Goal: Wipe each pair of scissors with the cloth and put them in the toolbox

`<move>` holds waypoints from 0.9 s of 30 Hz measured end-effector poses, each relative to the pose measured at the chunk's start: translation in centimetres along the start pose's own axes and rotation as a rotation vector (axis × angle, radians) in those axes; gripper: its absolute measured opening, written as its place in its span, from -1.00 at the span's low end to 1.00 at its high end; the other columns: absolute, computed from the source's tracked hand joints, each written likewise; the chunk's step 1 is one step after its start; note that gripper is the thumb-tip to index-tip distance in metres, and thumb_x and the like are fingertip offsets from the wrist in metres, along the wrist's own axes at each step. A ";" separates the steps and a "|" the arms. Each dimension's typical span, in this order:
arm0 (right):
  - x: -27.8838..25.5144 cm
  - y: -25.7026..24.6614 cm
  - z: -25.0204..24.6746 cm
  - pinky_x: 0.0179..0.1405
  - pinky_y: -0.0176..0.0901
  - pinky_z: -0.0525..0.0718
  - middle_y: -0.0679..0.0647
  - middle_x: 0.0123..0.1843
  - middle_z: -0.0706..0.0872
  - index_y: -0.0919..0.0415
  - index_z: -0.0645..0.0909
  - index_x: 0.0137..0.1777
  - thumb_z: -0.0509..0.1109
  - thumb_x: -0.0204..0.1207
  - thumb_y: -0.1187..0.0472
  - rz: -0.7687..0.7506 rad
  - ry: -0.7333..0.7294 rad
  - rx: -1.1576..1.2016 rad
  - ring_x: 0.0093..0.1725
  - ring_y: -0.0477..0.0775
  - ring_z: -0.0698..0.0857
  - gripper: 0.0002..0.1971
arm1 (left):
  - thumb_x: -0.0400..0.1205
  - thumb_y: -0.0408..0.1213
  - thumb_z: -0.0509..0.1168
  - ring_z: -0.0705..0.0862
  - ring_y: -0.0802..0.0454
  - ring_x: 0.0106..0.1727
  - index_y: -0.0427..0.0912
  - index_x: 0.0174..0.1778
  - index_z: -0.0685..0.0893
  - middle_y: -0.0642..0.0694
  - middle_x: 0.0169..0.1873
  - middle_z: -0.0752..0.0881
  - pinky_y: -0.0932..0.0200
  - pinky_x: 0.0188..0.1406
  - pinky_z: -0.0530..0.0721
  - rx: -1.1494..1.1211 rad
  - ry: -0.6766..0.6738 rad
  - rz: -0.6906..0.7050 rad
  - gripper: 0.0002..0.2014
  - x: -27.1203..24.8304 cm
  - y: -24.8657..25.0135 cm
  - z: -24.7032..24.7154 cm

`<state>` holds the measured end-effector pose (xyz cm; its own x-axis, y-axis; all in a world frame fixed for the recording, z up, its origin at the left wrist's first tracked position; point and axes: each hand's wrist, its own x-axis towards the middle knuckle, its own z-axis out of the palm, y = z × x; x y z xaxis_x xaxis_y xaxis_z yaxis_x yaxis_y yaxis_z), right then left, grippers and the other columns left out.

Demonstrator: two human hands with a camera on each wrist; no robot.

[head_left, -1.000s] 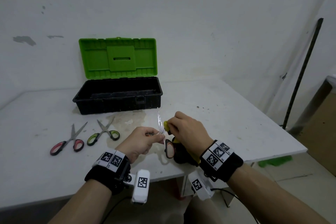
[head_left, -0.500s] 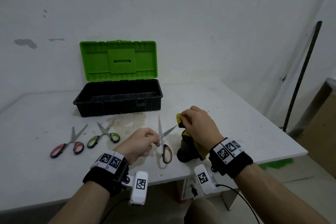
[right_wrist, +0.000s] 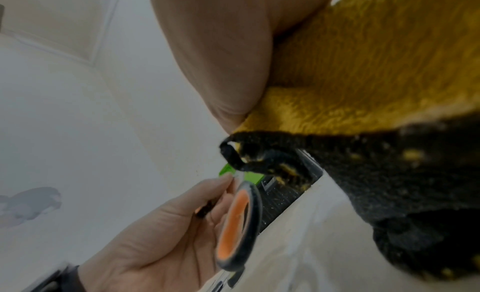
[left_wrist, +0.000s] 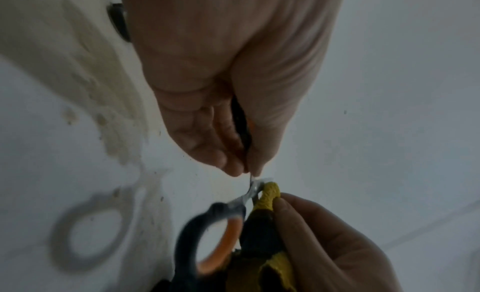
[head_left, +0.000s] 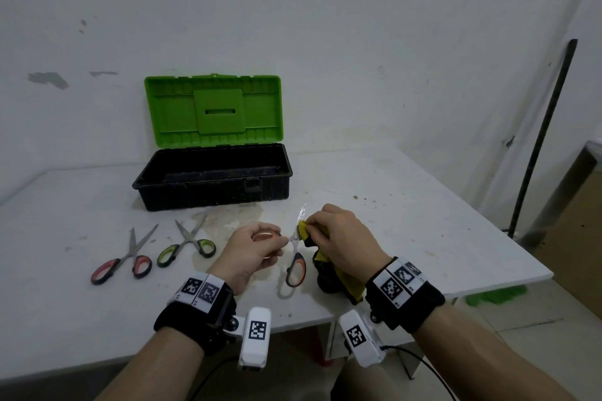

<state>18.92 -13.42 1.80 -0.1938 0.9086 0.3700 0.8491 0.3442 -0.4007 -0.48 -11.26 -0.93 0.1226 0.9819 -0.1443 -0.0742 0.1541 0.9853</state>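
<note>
Around us: white table [head_left: 407, 238] against a white wall [head_left: 358, 42], stained patch on the tabletop in front of the toolbox [head_left: 211, 187]. Toolbox sits at the back of the table, black tub, green lid [head_left: 213, 107] standing upright and open; what we see of the interior looks dark and bare. A dark pole [head_left: 540, 137] leans against the wall on the right, something green [head_left: 495, 295] lies on the floor past the table edge. Nothing stands between our hands and the toolbox.

Count: three pairs of scissors, one cloth, one toolbox. Red-handled scissors [head_left: 122, 259] and green-handled scissors [head_left: 185, 246] lie flat on the table left of our hands, blades partly apart, just beside each other, not touching. Third pair, the orange-handled scissors [head_left: 294, 265], is in our hands above the table's near edge, in front of the toolbox and well apart from it.

Left hand [head_left: 252, 252]: palm up, fingers curled, thumb and fingertips pinching one handle loop near the pivot. Other loop, black with orange lining [left_wrist: 207, 239], hangs free below. Scissors are opened; one blade points up and away toward the toolbox.

Right hand [head_left: 338, 242]: knuckles up, fingers curled around the cloth [head_left: 325, 265], yellow on one side and dark on the other. Thumb and forefinger press a yellow fold [left_wrist: 269, 193] against the metal just above the pivot. Rest of the cloth hangs under the palm down to the table.

Black wrist bands with square printed markers on both wrists.
</note>
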 end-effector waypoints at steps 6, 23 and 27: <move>0.0 -0.6 0.2 -0.15 0.02 0.68 -0.05 -0.10 0.63 0.06 0.73 0.02 0.26 0.67 0.05 -0.023 0.057 0.065 -0.14 -0.03 0.62 -0.79 | 0.60 -0.44 0.46 0.85 -0.06 -0.14 -0.28 -0.04 0.72 -0.23 -0.15 0.83 -0.04 -0.03 0.80 -0.255 0.009 -0.010 -0.93 -0.5 0.4 1.1; 0.1 -2.8 -0.3 -0.26 0.01 0.68 -0.04 -0.05 0.61 0.05 0.75 0.02 0.32 0.64 0.01 -0.103 0.103 0.004 -0.15 0.02 0.64 -0.80 | 0.71 -0.32 0.35 0.68 -0.01 -0.41 -0.31 0.05 0.67 -0.25 -0.20 0.75 0.13 -0.35 0.76 -0.264 0.157 0.135 -0.89 -0.7 0.0 2.1; 0.3 -2.9 0.5 -0.33 0.05 0.67 -0.02 -0.01 0.58 0.06 0.73 0.02 0.24 0.69 -0.06 -0.124 0.062 -0.103 -0.16 0.08 0.64 -0.71 | 0.70 -0.34 0.37 0.65 -0.03 -0.43 -0.43 0.09 0.70 -0.25 -0.26 0.75 0.12 -0.40 0.71 -0.255 0.142 0.154 -0.81 -0.8 -0.2 2.3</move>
<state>16.13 -14.00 2.67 -0.2718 0.8433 0.4636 0.8672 0.4235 -0.2619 1.68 -12.31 -0.86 -0.0473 0.9986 -0.0242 -0.3291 0.0073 0.9443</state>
